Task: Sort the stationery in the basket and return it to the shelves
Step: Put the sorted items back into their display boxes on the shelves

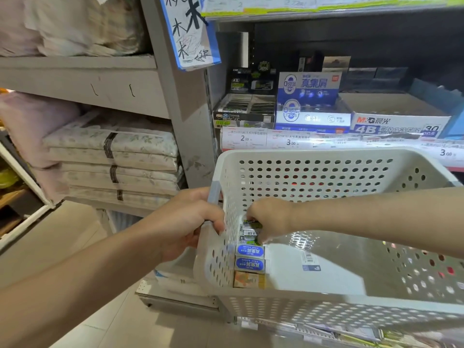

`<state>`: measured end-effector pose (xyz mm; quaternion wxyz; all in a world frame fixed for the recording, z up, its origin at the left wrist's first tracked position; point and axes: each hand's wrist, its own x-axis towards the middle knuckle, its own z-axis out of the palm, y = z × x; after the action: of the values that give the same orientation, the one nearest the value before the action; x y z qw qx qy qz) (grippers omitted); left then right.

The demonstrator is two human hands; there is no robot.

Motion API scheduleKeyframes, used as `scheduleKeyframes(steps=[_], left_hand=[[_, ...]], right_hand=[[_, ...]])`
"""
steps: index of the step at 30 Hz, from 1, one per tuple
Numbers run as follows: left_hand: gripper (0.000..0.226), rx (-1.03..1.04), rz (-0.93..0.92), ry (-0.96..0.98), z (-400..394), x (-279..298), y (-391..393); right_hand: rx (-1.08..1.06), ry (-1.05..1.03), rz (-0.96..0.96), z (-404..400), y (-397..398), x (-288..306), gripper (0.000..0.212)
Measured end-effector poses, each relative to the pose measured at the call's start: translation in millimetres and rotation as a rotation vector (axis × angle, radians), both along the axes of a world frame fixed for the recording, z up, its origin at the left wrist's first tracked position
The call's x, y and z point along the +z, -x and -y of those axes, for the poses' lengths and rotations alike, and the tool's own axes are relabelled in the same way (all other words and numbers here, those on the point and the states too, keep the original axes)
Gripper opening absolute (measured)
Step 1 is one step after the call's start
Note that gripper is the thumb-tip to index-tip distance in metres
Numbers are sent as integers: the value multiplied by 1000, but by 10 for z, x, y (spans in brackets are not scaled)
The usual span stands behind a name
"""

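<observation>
Shop shelves (326, 143) carry eraser boxes (311, 101) behind a white perforated basket (313, 177). Left hand (185, 222) fingers grasp its handle (214, 194); right hand (270, 217) fingers pinch black-green erasers (251, 228) inside, by blue ones (249, 257).

The white display box (399, 123) reads "M&G 4B ERASER 30 PCS"; shelf price tags (291, 141) show 2.00, 3.00, 3.00.

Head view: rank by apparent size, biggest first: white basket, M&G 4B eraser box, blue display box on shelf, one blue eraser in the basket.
1. white basket, by far the largest
2. M&G 4B eraser box and blue display box: look alike, not ranked
3. blue eraser, smallest, though nearer the camera
</observation>
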<state>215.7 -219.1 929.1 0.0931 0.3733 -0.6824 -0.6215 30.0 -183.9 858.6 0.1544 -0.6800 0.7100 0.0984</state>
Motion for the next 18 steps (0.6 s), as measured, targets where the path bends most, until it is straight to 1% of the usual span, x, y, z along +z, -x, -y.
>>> scheduleKeyframes(steps=[5, 9, 12, 13, 15, 17, 18], left_hand=[[38, 20, -8, 3, 9, -7, 36], [39, 21, -13, -1, 17, 0, 66], [38, 4, -14, -1, 57, -18, 57], [36, -2, -17, -1, 73, -25, 53], [34, 1, -23, -8, 100, -37, 47], [43, 1, -32, -15, 116, -52, 33], [45, -1, -29, -13, 126, -60, 27]], right_hand=[[27, 19, -26, 0, 12, 15, 12], [56, 63, -55, -9, 9, 113, 17], [80, 9, -9, -2, -8, 339, 18], [70, -19, 39, -4, -11, 437, 19], [3, -79, 223, -26, 1, 644, 22], [-68, -120, 438, -56, 31, 875, 18], [-79, -121, 513, -69, 56, 999, 16]])
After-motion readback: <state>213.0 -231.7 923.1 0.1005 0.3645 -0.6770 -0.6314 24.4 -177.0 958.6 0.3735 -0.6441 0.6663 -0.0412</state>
